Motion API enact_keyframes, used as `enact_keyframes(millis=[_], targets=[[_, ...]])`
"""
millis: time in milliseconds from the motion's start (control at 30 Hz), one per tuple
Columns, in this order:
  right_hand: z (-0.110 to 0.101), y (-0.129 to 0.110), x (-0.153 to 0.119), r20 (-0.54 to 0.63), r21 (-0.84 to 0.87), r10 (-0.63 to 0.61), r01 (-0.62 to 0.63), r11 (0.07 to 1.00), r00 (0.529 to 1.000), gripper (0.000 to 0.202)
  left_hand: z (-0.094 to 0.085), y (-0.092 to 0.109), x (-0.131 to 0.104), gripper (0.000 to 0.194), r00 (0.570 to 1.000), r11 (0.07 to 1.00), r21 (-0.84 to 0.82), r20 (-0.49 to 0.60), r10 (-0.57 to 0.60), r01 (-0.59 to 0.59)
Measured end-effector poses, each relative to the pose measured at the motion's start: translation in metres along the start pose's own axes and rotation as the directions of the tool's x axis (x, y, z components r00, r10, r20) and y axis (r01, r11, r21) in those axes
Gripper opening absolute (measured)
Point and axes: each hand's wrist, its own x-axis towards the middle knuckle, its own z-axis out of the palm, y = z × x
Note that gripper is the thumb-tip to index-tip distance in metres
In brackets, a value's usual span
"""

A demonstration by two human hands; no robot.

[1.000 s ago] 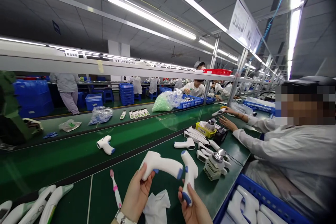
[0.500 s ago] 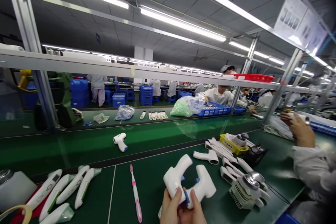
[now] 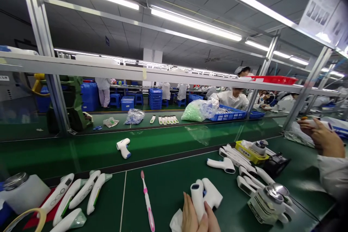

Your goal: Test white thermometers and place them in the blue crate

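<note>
My left hand [image 3: 189, 212] and my right hand [image 3: 210, 221] are close together at the bottom of the head view, closed around white infrared thermometers. The front thermometer [image 3: 198, 199] stands upright between my palms, its dark oval end facing me. Behind it and to the right is a second white gun-shaped thermometer [image 3: 214, 194]; the fingers hide where it is held. A crumpled white wipe [image 3: 177, 220] shows beside my left hand. To the left on the green bench lies a pink and white toothbrush [image 3: 147, 203].
One thermometer [image 3: 124, 148] lies on the green conveyor belt [image 3: 89, 152]. White handheld devices [image 3: 81, 192] lie at left near a bottle [image 3: 25, 192]. On the right are more thermometers [image 3: 224, 165], a glass jar [image 3: 268, 203] and a yellow basket [image 3: 251, 154]. A co-worker's hands [image 3: 323, 136] hold a device.
My hands have brought the two thermometers closer together and turned the front one upright, end toward me. The view has shifted slightly left, and a white wipe shows more beside my left hand.
</note>
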Motion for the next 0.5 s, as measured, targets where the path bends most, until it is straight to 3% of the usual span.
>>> enact_keyframes(millis=[67,167,267,333,400,500], targets=[[-0.009,-0.007,-0.004,-0.037,0.224,0.141,-0.129,0.966,0.989,0.035,-0.016,0.017,0.013,0.072,0.989,0.982,0.138,-0.052,0.14,-0.132],[-0.024,-0.022,-0.017,-0.1,0.551,0.316,-0.212,0.807,0.943,0.027,-0.078,0.059,0.048,0.067,0.957,0.948,0.22,-0.125,0.261,-0.229],[-0.037,-0.033,-0.031,-0.198,0.499,0.218,-0.094,0.862,0.956,0.029,-0.151,0.094,0.098,0.055,0.941,0.936,0.295,-0.213,0.262,-0.193],[-0.043,-0.036,-0.036,-0.274,0.41,0.139,-0.015,0.912,0.952,0.033,-0.18,0.099,0.121,0.046,0.949,0.931,0.339,-0.225,0.221,-0.136],[-0.047,-0.035,-0.037,-0.323,0.363,0.117,0.009,0.932,0.939,0.038,-0.184,0.088,0.119,0.038,0.971,0.924,0.362,-0.144,0.19,-0.127],[-0.05,-0.031,-0.036,-0.319,0.319,0.112,-0.005,0.948,0.941,0.045,-0.149,0.055,0.079,0.042,0.961,0.898,0.344,0.134,0.242,-0.275]])
